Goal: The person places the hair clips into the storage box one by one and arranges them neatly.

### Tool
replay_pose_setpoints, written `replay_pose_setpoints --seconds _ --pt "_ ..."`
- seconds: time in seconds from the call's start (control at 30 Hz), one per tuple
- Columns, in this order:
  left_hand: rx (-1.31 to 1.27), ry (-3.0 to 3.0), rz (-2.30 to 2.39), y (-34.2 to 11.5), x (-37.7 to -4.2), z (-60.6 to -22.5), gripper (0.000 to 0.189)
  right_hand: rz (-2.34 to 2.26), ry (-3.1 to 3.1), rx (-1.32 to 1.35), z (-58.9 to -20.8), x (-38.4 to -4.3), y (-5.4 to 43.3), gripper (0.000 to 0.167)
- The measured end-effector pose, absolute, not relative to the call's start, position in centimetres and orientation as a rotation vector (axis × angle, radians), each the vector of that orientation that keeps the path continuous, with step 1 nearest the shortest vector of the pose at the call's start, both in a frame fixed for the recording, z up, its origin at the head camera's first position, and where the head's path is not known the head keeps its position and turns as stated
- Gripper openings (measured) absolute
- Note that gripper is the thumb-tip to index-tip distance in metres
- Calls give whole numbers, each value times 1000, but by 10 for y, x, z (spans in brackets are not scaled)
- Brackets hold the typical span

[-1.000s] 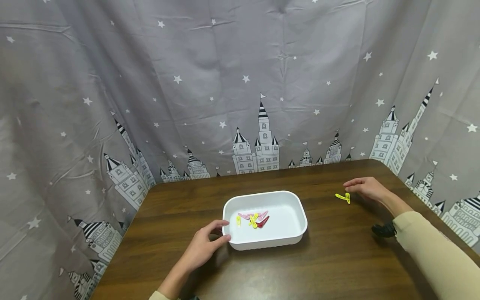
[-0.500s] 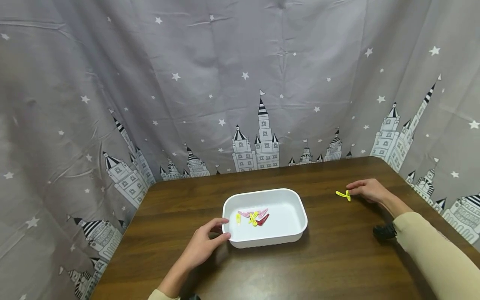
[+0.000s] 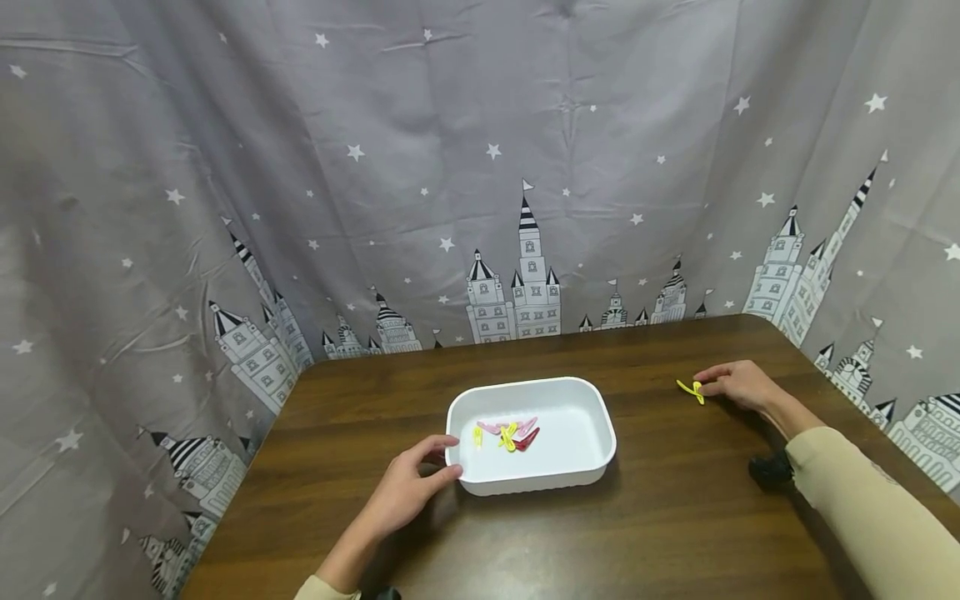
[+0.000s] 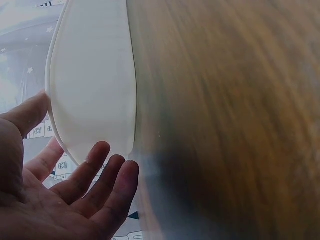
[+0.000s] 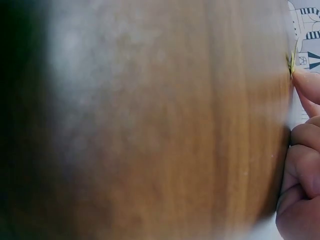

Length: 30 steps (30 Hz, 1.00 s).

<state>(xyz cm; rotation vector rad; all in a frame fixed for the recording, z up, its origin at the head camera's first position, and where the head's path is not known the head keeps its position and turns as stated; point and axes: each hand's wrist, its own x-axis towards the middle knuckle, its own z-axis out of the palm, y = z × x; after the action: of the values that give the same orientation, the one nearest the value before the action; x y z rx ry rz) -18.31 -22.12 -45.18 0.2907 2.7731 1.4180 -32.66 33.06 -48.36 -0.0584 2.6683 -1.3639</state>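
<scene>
A white plastic tray point(image 3: 573, 442) stands on the wooden table. Several snap hair clips lie in its left half: yellow clips point(image 3: 477, 437), pink clips point(image 3: 528, 427) and a dark red clip point(image 3: 528, 440). At the tray's left end my left hand point(image 3: 408, 483) rests with thumb and fingertips on the rim and wall, fingers loosely spread. Far to the right, my right hand point(image 3: 738, 385) pinches a yellow hair clip point(image 3: 698, 388) between thumb and finger, and another yellow hair clip point(image 3: 686, 390) crosses it. In the right wrist view the yellow clips point(image 5: 291, 64) show at the fingertips.
The brown table point(image 3: 660, 517) reaches back to a grey curtain point(image 3: 420, 208) printed with stars and castles. The right forearm sleeve point(image 3: 862, 492) lies over the table's right side, with a black wrist strap point(image 3: 771, 468) below it.
My right hand has come down onto the yellow hair clips and pinched one. The clips have turned and shifted slightly to the right. The left hand stays on the tray.
</scene>
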Motion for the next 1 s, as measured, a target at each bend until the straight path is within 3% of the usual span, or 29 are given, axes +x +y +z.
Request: replay_pose_setpoints --seconds 1.0 --pt "273 2766 1378 -223 -185 -454 40 -1259 2689 -144 -477 -322 332 32"
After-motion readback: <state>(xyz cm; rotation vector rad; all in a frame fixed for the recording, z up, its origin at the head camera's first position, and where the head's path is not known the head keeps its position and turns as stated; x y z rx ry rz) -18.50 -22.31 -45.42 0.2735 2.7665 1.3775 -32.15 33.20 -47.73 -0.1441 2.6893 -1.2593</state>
